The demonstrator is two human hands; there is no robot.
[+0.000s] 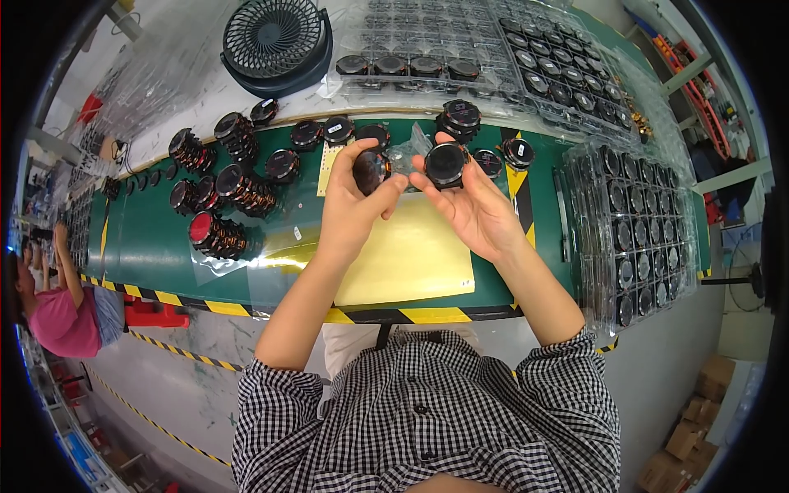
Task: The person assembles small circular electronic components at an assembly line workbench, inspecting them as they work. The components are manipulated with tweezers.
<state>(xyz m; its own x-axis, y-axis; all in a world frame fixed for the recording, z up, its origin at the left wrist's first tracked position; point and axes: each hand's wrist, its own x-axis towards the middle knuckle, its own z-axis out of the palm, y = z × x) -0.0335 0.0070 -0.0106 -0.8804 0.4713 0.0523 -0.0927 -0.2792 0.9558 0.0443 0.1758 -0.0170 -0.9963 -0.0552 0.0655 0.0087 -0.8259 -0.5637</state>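
Note:
Both hands are raised over the green bench, each with a round black watch case. In my right hand (485, 215) the watch case (446, 164) shows its dark, glossy face, with fingers and thumb around its rim. My left hand (347, 215) is closed on another dark watch case (371, 171), partly covered by the fingers. Crumpled clear plastic film (408, 150) lies between the two cases; whether a hand grips it I cannot tell. Below the hands is a yellow sheet (407, 263). Beyond my right hand stands a short stack of watch cases (459, 117).
Several stacks of watch cases (245, 191) stand to the left, one topped with red (200, 226). Stacked clear trays (633, 238) of cases rise at the right; more trays (551, 62) fill the back. A black fan (275, 41) stands behind. Another person (66, 320) sits far left.

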